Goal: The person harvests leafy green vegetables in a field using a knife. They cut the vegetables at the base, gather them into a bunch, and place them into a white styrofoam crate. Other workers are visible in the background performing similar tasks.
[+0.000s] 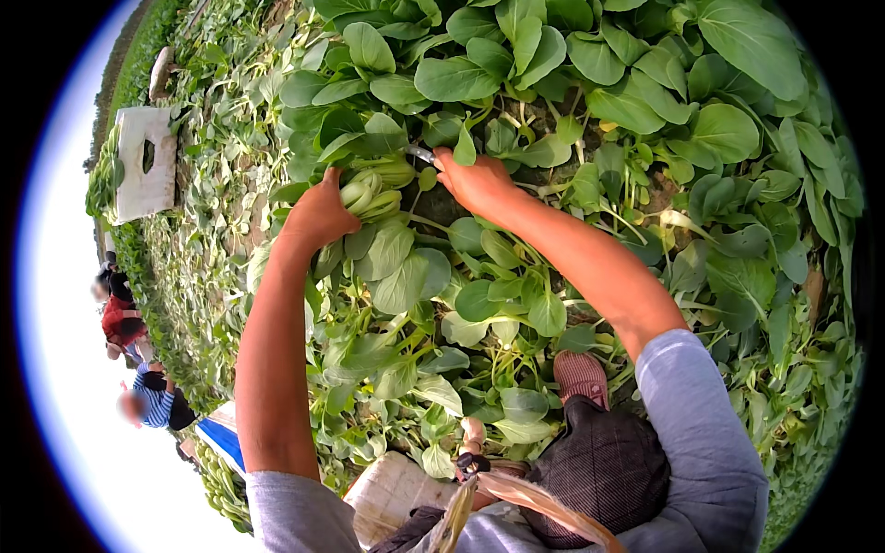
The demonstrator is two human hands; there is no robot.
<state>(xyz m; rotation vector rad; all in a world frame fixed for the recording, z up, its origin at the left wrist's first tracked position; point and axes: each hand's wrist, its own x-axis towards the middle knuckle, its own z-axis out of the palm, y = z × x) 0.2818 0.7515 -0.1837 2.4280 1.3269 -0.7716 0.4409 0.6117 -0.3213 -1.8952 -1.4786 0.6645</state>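
My left hand (pixel 319 211) is closed around a bunch of leafy greens like bok choy (pixel 373 193), with pale stem bases towards the right and some leaves hanging below. To its right, my right hand (pixel 473 181) grips a small knife (pixel 420 153); the metal part shows past the fingers, close to the bunch, and its tip is hidden by leaves. Growing plants with broad green leaves (pixel 456 79) stand just beyond both hands. Loose leaves and cut stems (pixel 553 186) lie on the soil around my right hand.
A white foam box (pixel 146 162) with greens beside it stands at the upper left. Two other people (pixel 155 401) are at the far left, near a blue and white box (pixel 220 442). A whitish block (pixel 397 494) lies near my shoe (pixel 581 377).
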